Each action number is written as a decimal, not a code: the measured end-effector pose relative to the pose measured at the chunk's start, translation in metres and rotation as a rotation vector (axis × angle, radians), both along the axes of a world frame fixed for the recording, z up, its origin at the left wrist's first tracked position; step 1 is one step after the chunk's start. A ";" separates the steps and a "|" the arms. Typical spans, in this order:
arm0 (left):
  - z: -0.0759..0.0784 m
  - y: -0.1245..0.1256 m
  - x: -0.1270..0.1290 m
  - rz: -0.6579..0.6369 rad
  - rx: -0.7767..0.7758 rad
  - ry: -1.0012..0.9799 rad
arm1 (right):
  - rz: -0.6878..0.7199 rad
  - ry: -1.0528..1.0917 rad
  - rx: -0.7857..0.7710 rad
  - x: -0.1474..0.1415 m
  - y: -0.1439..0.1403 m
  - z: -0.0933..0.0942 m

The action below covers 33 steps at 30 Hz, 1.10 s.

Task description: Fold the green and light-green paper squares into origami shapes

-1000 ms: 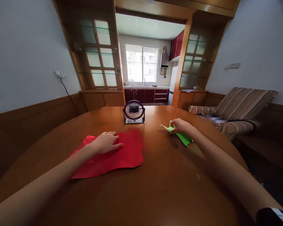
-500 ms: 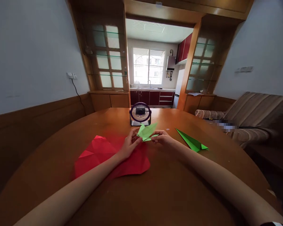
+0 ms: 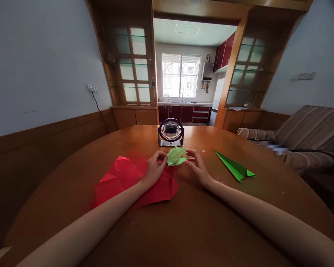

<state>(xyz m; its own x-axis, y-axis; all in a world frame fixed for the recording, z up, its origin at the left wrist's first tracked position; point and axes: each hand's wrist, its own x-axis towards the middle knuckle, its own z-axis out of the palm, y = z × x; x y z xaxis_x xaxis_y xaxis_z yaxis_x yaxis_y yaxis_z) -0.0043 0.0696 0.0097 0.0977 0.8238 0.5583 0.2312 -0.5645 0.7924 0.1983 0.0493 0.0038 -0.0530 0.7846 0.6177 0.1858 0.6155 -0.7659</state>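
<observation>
Both of my hands hold a small light-green folded paper piece (image 3: 176, 156) just above the round wooden table (image 3: 200, 226). My left hand (image 3: 154, 170) pinches its left edge. My right hand (image 3: 197, 167) pinches its right tip. Under my left hand and forearm lies a creased red paper sheet (image 3: 119, 178). A darker green paper plane (image 3: 235, 167) rests on the table to the right of my right hand, apart from it.
A small dark desk fan (image 3: 170, 132) stands on the table just behind my hands. A striped sofa (image 3: 303, 137) is at the right, a wood-panelled wall with a socket (image 3: 91, 88) at the left, and a kitchen doorway behind.
My right hand brought the light-green folded piece from the right to the middle, leaving the green plane on the table. My left hand left the red sheet and took hold of the piece.
</observation>
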 end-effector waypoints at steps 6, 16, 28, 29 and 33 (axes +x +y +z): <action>-0.002 -0.003 0.008 -0.059 0.016 -0.073 | 0.070 0.039 -0.142 -0.002 0.005 -0.004; -0.001 -0.011 0.002 0.001 0.277 0.167 | -0.145 -0.090 0.208 0.002 -0.017 0.015; -0.009 -0.005 0.001 0.096 0.747 0.501 | -0.208 -0.452 0.452 0.004 -0.015 0.011; -0.008 -0.005 0.001 0.088 0.755 0.511 | -0.197 -0.423 0.429 0.004 -0.014 0.011; -0.007 -0.004 -0.001 0.091 0.694 0.437 | -0.199 -0.147 0.230 0.011 -0.005 0.011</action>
<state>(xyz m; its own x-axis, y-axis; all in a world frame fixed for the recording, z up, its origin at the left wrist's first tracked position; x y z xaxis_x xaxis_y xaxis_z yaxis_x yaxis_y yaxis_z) -0.0052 0.0657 0.0027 0.3736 0.3209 0.8703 0.5065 -0.8566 0.0984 0.2091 0.0443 0.0153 -0.0144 0.6293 0.7770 0.4176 0.7099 -0.5672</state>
